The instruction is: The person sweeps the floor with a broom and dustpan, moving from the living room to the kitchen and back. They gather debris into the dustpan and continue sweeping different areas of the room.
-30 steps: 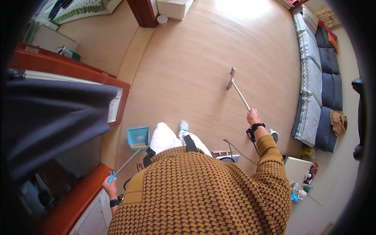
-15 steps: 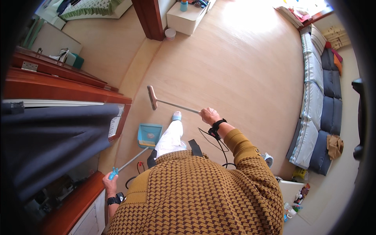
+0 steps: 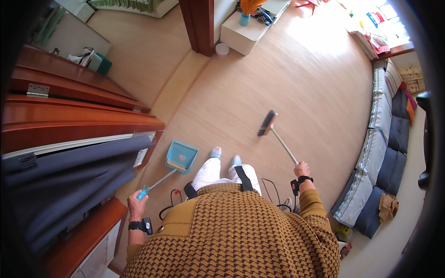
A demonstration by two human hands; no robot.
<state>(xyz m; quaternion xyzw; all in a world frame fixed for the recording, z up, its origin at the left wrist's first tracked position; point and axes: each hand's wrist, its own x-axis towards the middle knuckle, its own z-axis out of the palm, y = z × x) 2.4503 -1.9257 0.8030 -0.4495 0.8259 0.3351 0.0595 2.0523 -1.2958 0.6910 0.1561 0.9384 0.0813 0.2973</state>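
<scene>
Two tools reach me over the feed, one at the end of each arm. The left hand (image 3: pixel 137 205) grips the blue handle end of a dustpan (image 3: pixel 182 154), fingers wrapped round it, though I lose some of them behind the grip. The blue pan sits near the left edge of the floor (image 3: pixel 259 78), just beside the corner of the wooden frame (image 3: pixel 156 126); from overhead I cannot tell whether its underside touches the floor. The right hand (image 3: pixel 302 169) is clenched on the pale stick of a broom (image 3: pixel 283 145); I see the back of that fist, and the top of the stick is hidden by it. The broom's dark bristles lie well in from the floor's left edge, right of the dustpan and apart from it, slightly blurred, so I cannot judge contact with the floor there either. The patterned sweater (image 3: pixel 241 227) covers the floor's near edge and part of a black cable (image 3: pixel 273 185). Below it show white trousers (image 3: pixel 208 174) and two pale blue slippers. Along the floor's right edge runs a sofa (image 3: pixel 371 162), a crumpled brown cloth (image 3: pixel 388 207) at its near corner. Glare washes out the floor's far right corner, and the black lens rim cuts off the dark curtain (image 3: pixel 79 171).
</scene>
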